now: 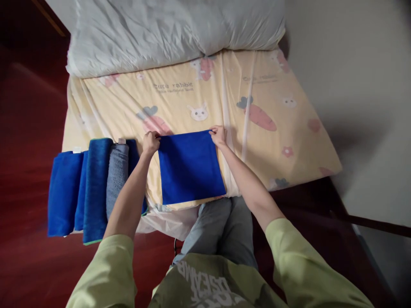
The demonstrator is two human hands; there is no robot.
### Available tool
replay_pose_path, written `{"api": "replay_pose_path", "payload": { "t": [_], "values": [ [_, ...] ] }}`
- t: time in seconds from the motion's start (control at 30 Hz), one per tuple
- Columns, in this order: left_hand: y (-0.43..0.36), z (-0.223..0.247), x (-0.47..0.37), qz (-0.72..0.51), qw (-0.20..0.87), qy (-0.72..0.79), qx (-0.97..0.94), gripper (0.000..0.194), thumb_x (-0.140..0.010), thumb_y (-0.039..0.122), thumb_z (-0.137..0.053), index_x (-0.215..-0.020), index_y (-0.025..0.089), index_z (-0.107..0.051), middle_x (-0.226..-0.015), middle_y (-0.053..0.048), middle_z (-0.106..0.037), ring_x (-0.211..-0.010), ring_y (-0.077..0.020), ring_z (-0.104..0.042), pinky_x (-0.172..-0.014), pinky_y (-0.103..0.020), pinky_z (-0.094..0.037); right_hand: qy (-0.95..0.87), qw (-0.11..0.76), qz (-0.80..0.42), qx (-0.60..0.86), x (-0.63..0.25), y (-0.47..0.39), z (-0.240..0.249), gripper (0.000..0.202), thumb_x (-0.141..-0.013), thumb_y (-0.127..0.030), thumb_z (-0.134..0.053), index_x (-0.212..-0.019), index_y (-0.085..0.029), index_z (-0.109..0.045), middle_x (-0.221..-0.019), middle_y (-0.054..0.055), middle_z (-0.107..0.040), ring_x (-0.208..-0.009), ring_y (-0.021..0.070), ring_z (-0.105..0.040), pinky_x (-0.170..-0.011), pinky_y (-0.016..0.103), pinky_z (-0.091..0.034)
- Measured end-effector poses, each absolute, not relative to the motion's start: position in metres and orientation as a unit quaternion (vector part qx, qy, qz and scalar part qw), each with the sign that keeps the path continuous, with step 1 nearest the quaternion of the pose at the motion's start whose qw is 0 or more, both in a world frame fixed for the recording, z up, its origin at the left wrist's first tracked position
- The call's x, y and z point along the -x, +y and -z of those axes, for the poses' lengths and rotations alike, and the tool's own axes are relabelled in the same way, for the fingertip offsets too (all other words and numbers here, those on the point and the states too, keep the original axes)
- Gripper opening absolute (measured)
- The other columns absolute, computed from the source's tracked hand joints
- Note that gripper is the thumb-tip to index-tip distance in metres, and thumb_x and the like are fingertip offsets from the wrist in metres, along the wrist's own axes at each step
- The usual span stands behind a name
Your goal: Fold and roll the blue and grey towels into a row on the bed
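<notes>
A person in a pale green sweatshirt leans over a bed dressed in a yellow carrot-and-rabbit sheet (276, 141), folding towels on its near edge. Left of the blue towel (191, 169) being worked, a stack of finished towels (93, 188) hangs over the mattress edge: several blue ones and a grey one, folded into long strips and laid side by side. The left hand (150, 142) closes its fingers on the blue towel's far left corner, just beside that stack. The towel itself lies flat on the sheet as a neat, near-square panel, its near edge reaching the mattress edge above the person's knees. The right hand (218, 134) pinches the far right corner, fingers narrowed on the cloth. Beyond the towel, at the far end of the bed, sits a rumpled white duvet (173, 34); right of it a plain wall drops to dark red flooring. Judging by the tidy stack, most of the folding looks done, while this towel appears partway through, likely with a fold or two left before it matches the others.
</notes>
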State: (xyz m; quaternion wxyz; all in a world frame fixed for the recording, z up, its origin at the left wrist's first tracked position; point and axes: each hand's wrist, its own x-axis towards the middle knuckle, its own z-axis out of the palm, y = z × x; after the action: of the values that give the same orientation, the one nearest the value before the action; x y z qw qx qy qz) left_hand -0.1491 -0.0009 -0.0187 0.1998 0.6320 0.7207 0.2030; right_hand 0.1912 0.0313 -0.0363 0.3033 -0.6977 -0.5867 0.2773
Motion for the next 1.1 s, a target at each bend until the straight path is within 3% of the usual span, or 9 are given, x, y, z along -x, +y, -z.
{"api": "replay_pose_path", "payload": {
  "t": [0.07,0.17,0.27,0.37,0.5,0.63,0.8,1.1],
  "values": [
    [-0.015,0.019,0.135,-0.253,0.160,0.717,-0.630,0.034,-0.096,0.012,-0.049,-0.127,0.004,-0.063,-0.132,-0.019,-0.060,-0.117,-0.0254,-0.061,-0.106,-0.042,-0.046,-0.635,0.298,-0.227,0.676,-0.179,0.021,0.031,0.036,-0.095,-0.017,-0.054,-0.127,-0.011,-0.070,-0.122,0.016,-0.072,-0.119,0.0264,-0.066,-0.113,0.044,-0.050],
    [-0.051,0.031,0.111,-0.275,0.148,0.666,-0.677,0.046,-0.100,0.019,-0.046,-0.145,0.010,-0.051,-0.159,-0.017,-0.039,-0.143,-0.0296,-0.042,-0.119,-0.045,-0.036,-0.734,0.258,-0.177,0.602,-0.158,-0.012,0.032,0.048,-0.103,-0.026,-0.043,-0.148,-0.017,-0.054,-0.153,0.014,-0.052,-0.146,0.0297,-0.044,-0.128,0.052,-0.031],
    [-0.095,0.050,0.097,-0.256,0.180,0.611,-0.727,0.052,-0.101,0.033,-0.048,-0.149,0.013,-0.050,-0.166,-0.014,-0.031,-0.156,-0.0324,-0.022,-0.128,-0.051,-0.020,-0.807,0.191,-0.178,0.529,-0.150,-0.053,0.045,0.052,-0.105,-0.034,-0.039,-0.155,-0.020,-0.046,-0.165,0.008,-0.038,-0.155,0.0271,-0.030,-0.131,0.052,-0.023],
    [-0.134,0.065,0.098,-0.243,0.180,0.618,-0.726,0.060,-0.103,0.040,-0.040,-0.155,0.010,-0.042,-0.169,-0.015,-0.024,-0.159,-0.0320,-0.014,-0.130,-0.055,-0.012,-0.805,0.174,-0.157,0.545,-0.164,-0.079,0.060,0.054,-0.106,-0.037,-0.035,-0.156,-0.017,-0.043,-0.167,0.009,-0.033,-0.158,0.0247,-0.026,-0.132,0.051,-0.021],
    [-0.179,0.069,0.105,-0.222,0.134,0.626,-0.736,0.062,-0.104,0.041,-0.033,-0.158,0.009,-0.038,-0.169,-0.014,-0.022,-0.159,-0.0307,-0.014,-0.131,-0.055,-0.013,-0.777,0.196,-0.131,0.584,-0.189,-0.097,0.069,0.054,-0.106,-0.034,-0.033,-0.154,-0.013,-0.046,-0.165,0.011,-0.035,-0.157,0.0254,-0.026,-0.133,0.054,-0.019],
    [-0.231,0.069,0.106,-0.200,0.125,0.573,-0.785,0.058,-0.105,0.037,-0.033,-0.158,0.013,-0.039,-0.168,-0.012,-0.026,-0.158,-0.0283,-0.016,-0.131,-0.053,-0.017,-0.804,0.192,-0.126,0.548,-0.204,-0.130,0.066,0.052,-0.105,-0.026,-0.033,-0.155,-0.017,-0.046,-0.165,0.008,-0.036,-0.158,0.0233,-0.026,-0.134,0.051,-0.018],
    [-0.291,0.075,0.114,-0.192,0.153,0.518,-0.819,0.056,-0.106,0.035,-0.034,-0.159,0.018,-0.038,-0.167,-0.010,-0.029,-0.157,-0.0266,-0.021,-0.129,-0.053,-0.023,-0.857,0.149,-0.158,0.467,-0.219,-0.195,0.064,0.057,-0.100,-0.012,-0.031,-0.155,-0.019,-0.046,-0.162,0.005,-0.041,-0.155,0.0195,-0.034,-0.133,0.048,-0.026],
    [-0.338,0.084,0.136,-0.222,0.188,0.517,-0.805,0.054,-0.105,0.035,-0.039,-0.156,0.020,-0.042,-0.164,-0.011,-0.037,-0.156,-0.0265,-0.025,-0.127,-0.055,-0.029,-0.830,0.204,-0.169,0.490,-0.242,-0.269,0.069,0.050,-0.104,-0.023,-0.035,-0.150,-0.016,-0.052,-0.158,0.009,-0.046,-0.151,0.0228,-0.040,-0.128,0.049,-0.036]
  ]
}}
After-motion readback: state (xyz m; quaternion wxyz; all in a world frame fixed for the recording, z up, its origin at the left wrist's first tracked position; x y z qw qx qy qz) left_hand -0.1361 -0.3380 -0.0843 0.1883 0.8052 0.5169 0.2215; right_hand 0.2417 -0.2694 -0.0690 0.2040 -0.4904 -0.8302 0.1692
